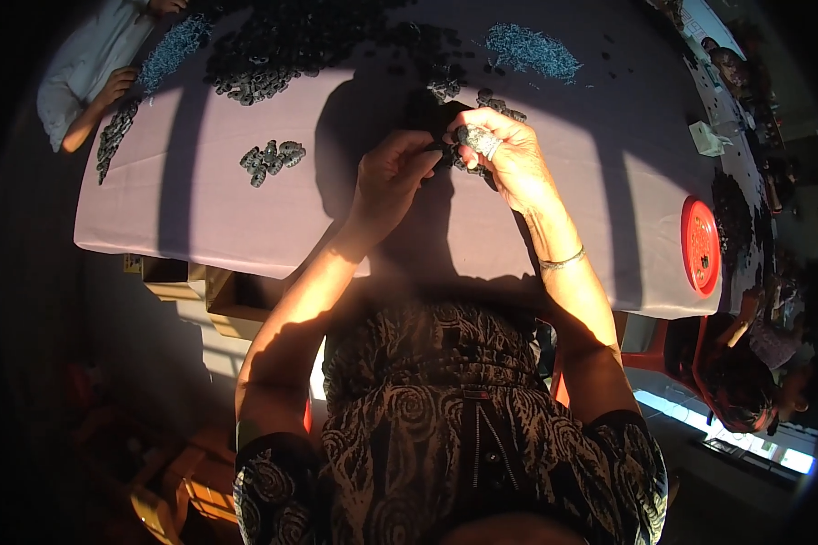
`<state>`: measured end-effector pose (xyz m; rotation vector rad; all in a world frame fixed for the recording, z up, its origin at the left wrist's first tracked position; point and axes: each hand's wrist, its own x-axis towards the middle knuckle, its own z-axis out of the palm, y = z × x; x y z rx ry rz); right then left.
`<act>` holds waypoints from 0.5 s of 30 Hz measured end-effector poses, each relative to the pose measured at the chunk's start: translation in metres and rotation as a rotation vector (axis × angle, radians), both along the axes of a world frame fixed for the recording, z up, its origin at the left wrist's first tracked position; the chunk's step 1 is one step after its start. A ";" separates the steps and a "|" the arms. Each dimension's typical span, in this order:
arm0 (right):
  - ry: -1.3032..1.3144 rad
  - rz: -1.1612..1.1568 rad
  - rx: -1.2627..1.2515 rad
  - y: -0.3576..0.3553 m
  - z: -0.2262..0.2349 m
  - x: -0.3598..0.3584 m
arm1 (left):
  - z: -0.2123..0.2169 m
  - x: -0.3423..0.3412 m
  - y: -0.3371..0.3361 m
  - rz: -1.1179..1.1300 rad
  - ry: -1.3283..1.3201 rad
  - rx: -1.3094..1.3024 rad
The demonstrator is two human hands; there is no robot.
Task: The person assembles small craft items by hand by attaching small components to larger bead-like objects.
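My left hand [393, 177] is closed in a pinch above the table, its fingertips beside a small dark part; what they grip is too dark to make out. Close on its right, my sunlit right hand [511, 162] is curled with its fingers round a small black piece [464, 135] and a glinting, pale grey clump [480, 140]. Beneath and between the hands lie more small black parts [468, 166], partly hidden by my fingers. A few loose black parts [502, 105] lie just beyond my right hand.
A large heap of black ring-like parts [264, 77] spreads at the back. Piles of small bluish pins [532, 52] lie back right and back left. A small black cluster [273, 162] sits left. A red tray [698, 245] stands right. Another person's hand [118, 84] is back left.
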<state>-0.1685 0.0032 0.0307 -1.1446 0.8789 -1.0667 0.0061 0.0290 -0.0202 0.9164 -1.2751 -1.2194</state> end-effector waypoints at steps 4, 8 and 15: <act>0.001 0.019 -0.053 0.004 -0.009 0.001 | 0.001 -0.005 0.000 0.015 0.000 -0.026; 0.030 -0.015 -0.103 0.005 -0.014 0.005 | 0.001 -0.005 0.000 0.028 0.002 -0.047; 0.137 -0.010 -0.215 0.003 -0.018 0.002 | 0.002 -0.005 0.000 0.033 -0.017 -0.087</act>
